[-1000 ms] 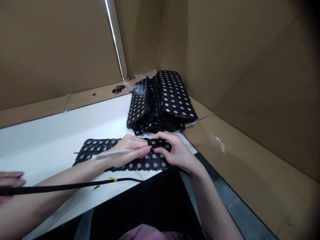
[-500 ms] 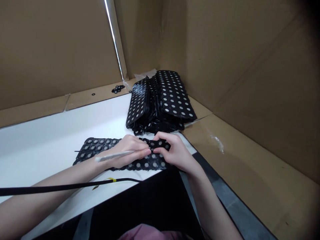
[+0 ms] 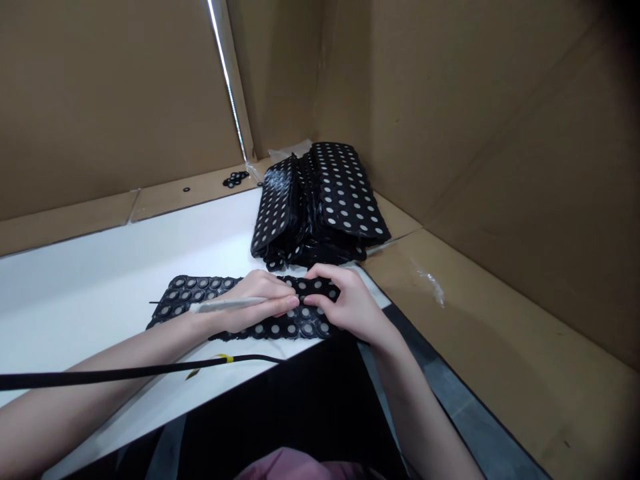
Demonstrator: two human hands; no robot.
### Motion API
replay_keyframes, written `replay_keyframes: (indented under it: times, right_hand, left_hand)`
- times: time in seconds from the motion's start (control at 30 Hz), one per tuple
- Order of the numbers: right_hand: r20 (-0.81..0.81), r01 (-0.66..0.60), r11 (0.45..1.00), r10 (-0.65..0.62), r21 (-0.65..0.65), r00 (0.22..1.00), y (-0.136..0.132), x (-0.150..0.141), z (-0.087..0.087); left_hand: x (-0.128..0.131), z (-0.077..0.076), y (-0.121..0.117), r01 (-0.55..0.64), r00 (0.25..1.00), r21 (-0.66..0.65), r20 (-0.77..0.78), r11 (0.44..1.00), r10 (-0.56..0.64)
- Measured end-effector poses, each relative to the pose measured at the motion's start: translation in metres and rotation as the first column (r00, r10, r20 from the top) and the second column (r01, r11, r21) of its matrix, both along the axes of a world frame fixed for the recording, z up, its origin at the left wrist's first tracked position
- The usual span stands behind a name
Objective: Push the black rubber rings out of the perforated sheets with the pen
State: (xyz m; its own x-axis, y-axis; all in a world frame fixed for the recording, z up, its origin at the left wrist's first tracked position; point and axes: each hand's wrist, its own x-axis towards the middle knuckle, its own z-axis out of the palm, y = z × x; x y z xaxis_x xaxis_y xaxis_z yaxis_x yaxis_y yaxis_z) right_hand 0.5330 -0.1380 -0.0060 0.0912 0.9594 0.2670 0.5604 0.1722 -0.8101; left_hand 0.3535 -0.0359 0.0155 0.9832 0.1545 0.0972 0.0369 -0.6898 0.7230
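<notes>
A black rubber-like sheet with rows of round grey discs (image 3: 278, 330) lies on the white table top, its left part showing raised rings. My left hand (image 3: 255, 303) rests over the sheet's middle, closed around a slim whitish pen-like tool (image 3: 225, 304). The tool's working tip is hidden by the fingers. At the sheet's right end, my right hand (image 3: 353, 303) grips it with curved thumb and forefinger, a gap showing between them. The fingertips of both hands nearly meet. The other right fingers are hidden.
Behind my hands stands a stack of similar dotted black sheets (image 3: 350, 193), partly wrapped in clear plastic. Small black rings (image 3: 235, 179) lie at the back edge. A black cable (image 3: 150, 371) with a yellow band crosses in front. Cardboard walls (image 3: 475, 133) enclose the back and right.
The tool in my left hand has tilted slightly flatter. Between my hands the sheet looks a little less bent. Both hands stay in nearly the same place.
</notes>
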Motion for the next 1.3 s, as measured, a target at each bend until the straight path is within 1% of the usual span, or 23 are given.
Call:
replay_keyframes:
  times: [0.07,0.2,0.33,0.43,0.53,0.63,0.73,0.8,0.87,0.93,1.03,1.17,1.3]
  right_hand:
    - [-0.03,-0.004,1.0,0.004,-0.003,1.0,-0.001,0.003,0.001]
    - [-0.14,-0.083,0.996,0.085,0.024,0.986,-0.004,0.01,0.007]
    - [-0.23,-0.111,0.993,0.099,-0.039,0.968,-0.006,0.014,0.009]
    - [-0.234,-0.107,0.992,0.089,-0.067,0.968,-0.005,0.013,0.007]
    - [-0.176,-0.074,0.996,0.063,-0.055,0.982,-0.004,0.012,0.004]
    - [-0.137,-0.063,0.998,0.059,-0.027,0.989,-0.003,0.01,0.001]
    - [-0.152,-0.05,0.999,0.048,-0.012,0.987,-0.003,0.008,-0.001]
    - [-0.16,-0.03,0.999,0.028,-0.013,0.987,-0.003,0.008,-0.002]
    - [-0.152,-0.008,1.0,0.005,-0.018,0.988,-0.003,0.008,-0.003]
    - [-0.133,0.003,1.0,-0.006,-0.023,0.991,-0.003,0.009,-0.004]
    - [-0.112,-0.013,1.0,0.012,-0.009,0.994,-0.002,0.009,-0.004]
    - [-0.087,-0.031,0.999,0.032,0.011,0.996,-0.002,0.008,-0.002]
    - [-0.094,-0.031,0.999,0.032,0.005,0.995,-0.002,0.007,0.0]
  left_hand:
    - [0.0,0.0,-0.001,-0.012,1.0,0.047,0.023,0.999,0.011]
    - [-0.001,0.001,-0.004,-0.046,0.993,0.146,0.116,0.988,0.029]
    - [-0.001,0.0,-0.006,-0.119,0.973,0.218,0.22,0.969,0.069]
    - [-0.002,-0.002,-0.006,-0.148,0.963,0.232,0.256,0.961,0.087]
    - [-0.003,-0.003,-0.006,-0.175,0.95,0.196,0.293,0.965,0.113]
    - [-0.003,-0.001,-0.007,-0.191,0.949,0.132,0.279,0.973,0.149]
    - [-0.006,0.003,-0.008,-0.207,0.952,0.011,0.235,0.978,0.199]
    - [-0.008,0.006,-0.01,-0.227,0.948,-0.091,0.21,0.97,0.241]
    - [-0.009,0.008,-0.011,-0.227,0.949,-0.149,0.188,0.962,0.253]
    - [-0.007,0.008,-0.013,-0.194,0.964,-0.157,0.152,0.968,0.218]
    - [-0.004,0.007,-0.013,-0.146,0.984,-0.14,0.082,0.979,0.158]
    - [-0.001,0.008,-0.014,-0.152,0.986,-0.134,0.043,0.979,0.159]
    - [-0.001,0.011,-0.015,-0.15,0.988,-0.114,0.026,0.982,0.154]
